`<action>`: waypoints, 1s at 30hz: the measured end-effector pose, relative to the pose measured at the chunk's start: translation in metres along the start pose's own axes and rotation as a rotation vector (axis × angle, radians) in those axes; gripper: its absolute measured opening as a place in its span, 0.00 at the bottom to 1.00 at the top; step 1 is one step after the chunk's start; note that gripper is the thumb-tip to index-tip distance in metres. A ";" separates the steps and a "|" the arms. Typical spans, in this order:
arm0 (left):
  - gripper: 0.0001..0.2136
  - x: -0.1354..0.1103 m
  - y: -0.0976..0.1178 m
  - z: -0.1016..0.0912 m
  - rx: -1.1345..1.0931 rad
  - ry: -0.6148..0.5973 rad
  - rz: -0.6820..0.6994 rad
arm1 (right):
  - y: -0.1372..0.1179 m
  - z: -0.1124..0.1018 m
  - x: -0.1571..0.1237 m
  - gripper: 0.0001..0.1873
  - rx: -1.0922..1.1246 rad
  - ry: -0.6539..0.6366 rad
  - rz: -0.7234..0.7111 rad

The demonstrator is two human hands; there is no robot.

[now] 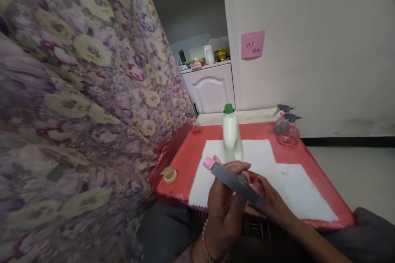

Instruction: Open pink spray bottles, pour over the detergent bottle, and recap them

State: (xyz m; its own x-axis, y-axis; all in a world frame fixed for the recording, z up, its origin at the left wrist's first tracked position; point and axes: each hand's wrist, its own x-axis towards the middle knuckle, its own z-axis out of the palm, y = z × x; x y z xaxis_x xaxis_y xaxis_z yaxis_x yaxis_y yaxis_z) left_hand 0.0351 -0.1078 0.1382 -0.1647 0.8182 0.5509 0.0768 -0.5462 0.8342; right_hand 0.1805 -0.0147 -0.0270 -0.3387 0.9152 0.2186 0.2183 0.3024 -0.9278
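Red, creased sheeting point(253, 132) covers the worktop point(191, 152) before the hands, and two white fabric cloths with zigzag-cut edges, a larger one point(262, 152) and a smaller one point(300, 185), lie flat beyond and to the right of them. Both hands are closed on a spray bottle with a flat grey trigger head and pink nozzle point(228, 180): the left hand point(224, 213) grips around the head, the right hand point(270, 197) wraps the clear, pink-tinged body, which the fingers largely hide. Directly beyond the hands stands a tall, pale green plastic bottle with a moulded handle point(231, 133), blocking the way forward; a green piece point(228, 109) sits in its threaded mouth, and the hands cover its base. Left of the hands rests a pale yellow round cap point(170, 175). Farther off on that side stands a rounded clear sprayer with a pink nozzle point(195, 126); well beyond the right hand, a similar globe-shaped clear sprayer point(288, 135) partly hides another with a dark head point(284, 108). Floral fabric point(101, 90) drapes in folds along the left.
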 end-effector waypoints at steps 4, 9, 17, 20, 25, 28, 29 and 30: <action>0.14 0.014 -0.002 -0.014 0.162 0.002 -0.020 | 0.002 0.002 0.000 0.38 0.005 -0.024 0.033; 0.06 0.032 -0.044 -0.044 0.674 -0.151 0.046 | 0.000 0.002 -0.001 0.39 0.001 -0.048 0.046; 0.10 0.034 -0.122 -0.116 1.133 -0.507 -0.140 | 0.000 0.001 -0.002 0.39 -0.023 -0.039 0.057; 0.13 0.039 -0.141 -0.135 1.161 -0.593 -0.167 | -0.001 0.001 -0.001 0.39 -0.025 -0.048 0.072; 0.14 0.044 -0.165 -0.158 1.176 -0.673 -0.212 | -0.001 0.001 -0.002 0.38 -0.035 -0.054 0.085; 0.14 0.042 -0.175 -0.169 1.169 -0.683 -0.227 | 0.001 0.002 -0.002 0.39 -0.053 -0.059 0.071; 0.14 0.041 -0.178 -0.173 1.165 -0.683 -0.227 | 0.002 0.002 -0.003 0.39 -0.063 -0.060 0.062; 0.15 0.040 -0.181 -0.176 1.160 -0.681 -0.223 | 0.003 0.003 -0.004 0.39 -0.074 -0.058 0.056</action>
State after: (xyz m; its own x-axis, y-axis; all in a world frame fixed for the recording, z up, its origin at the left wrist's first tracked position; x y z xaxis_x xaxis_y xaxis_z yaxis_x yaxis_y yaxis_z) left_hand -0.1583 -0.0080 0.0046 0.2051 0.9784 0.0250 0.9427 -0.2044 0.2637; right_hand 0.1799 -0.0178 -0.0315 -0.3762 0.9148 0.1467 0.3049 0.2717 -0.9128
